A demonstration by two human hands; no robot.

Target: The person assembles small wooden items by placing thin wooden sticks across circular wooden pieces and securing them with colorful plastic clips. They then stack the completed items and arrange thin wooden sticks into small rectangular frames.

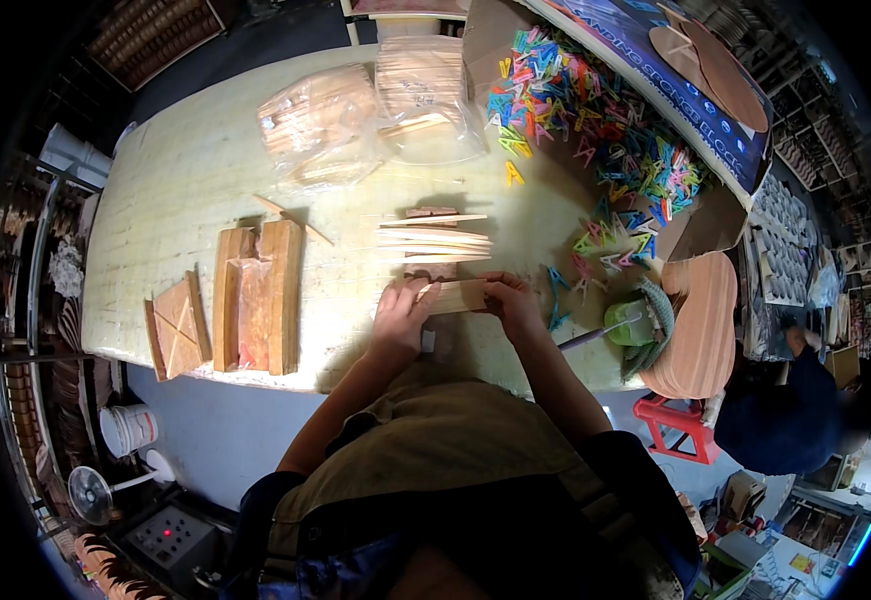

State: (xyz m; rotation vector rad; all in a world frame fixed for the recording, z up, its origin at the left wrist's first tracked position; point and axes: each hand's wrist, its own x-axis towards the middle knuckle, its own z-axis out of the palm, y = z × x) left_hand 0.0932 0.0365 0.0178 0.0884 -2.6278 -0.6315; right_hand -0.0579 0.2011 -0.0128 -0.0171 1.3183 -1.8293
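In front of me, my left hand pinches the left end of a short stack of thin, pale wood strips. At the other end, the fingers of my right hand close round the same strips. Just beyond my hands, several loose wood strips lie side by side across a reddish-brown wooden block. My fingers partly hide the near end of that block, and how many strips I hold cannot be told.
Leftward stand a channelled wooden jig and a smaller wooden tray. Bagged wood strips lie at the back. Colourful clothespins spill from a cardboard box. At right are a green cup and stacked curved wooden boards; another person is beyond.
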